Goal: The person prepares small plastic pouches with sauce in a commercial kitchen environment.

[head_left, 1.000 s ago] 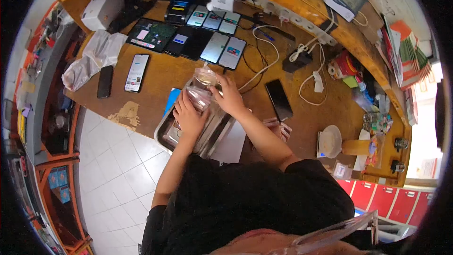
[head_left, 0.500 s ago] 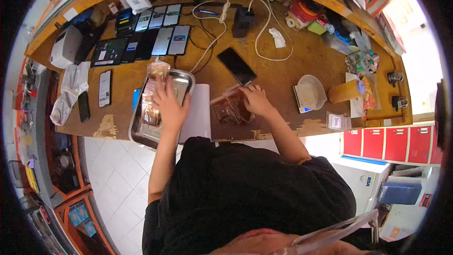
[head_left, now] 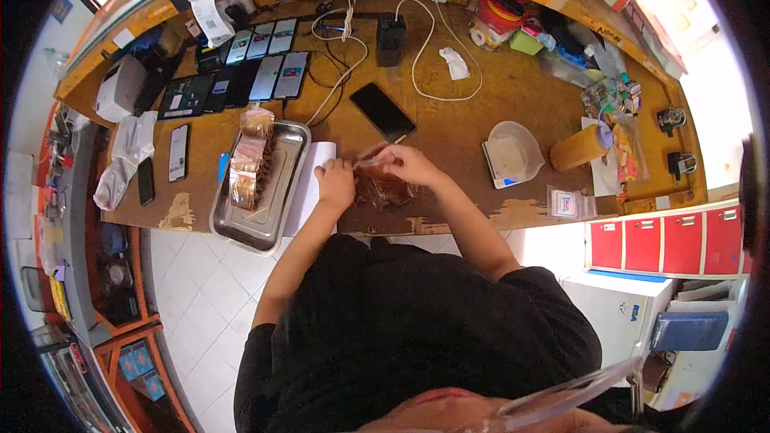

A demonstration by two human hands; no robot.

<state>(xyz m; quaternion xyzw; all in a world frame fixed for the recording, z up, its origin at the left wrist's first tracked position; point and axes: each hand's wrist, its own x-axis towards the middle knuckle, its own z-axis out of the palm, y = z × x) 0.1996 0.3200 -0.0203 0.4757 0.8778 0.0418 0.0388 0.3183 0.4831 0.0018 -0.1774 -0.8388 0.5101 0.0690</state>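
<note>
My right hand (head_left: 409,167) pinches the upper edge of a clear plastic packet (head_left: 370,159) over the wooden table. Close by on the left, my left hand (head_left: 335,183) has its fingers curled at the packet's left end; what lies inside those fingers is hidden. Beneath and in front of my hands lie more shiny clear packets (head_left: 387,192), brown-looking against the wood. To the left, a metal tray (head_left: 277,207) bears a row of overlapping clear packets (head_left: 246,168). White paper (head_left: 309,184) sits between tray and left hand.
A black phone (head_left: 383,111) lies beyond my hands. Several phones (head_left: 277,72) with cables fill the back left. On the right are a plastic tub (head_left: 513,152), a yellowish cylindrical container (head_left: 573,148) and a small bagged item (head_left: 568,204). A white cable (head_left: 433,96) loops at the back.
My left hand has moved right, from above the tray to beside my right hand. My right hand has shifted slightly and now raises a packet's edge. The packets on the tray are uncovered.
</note>
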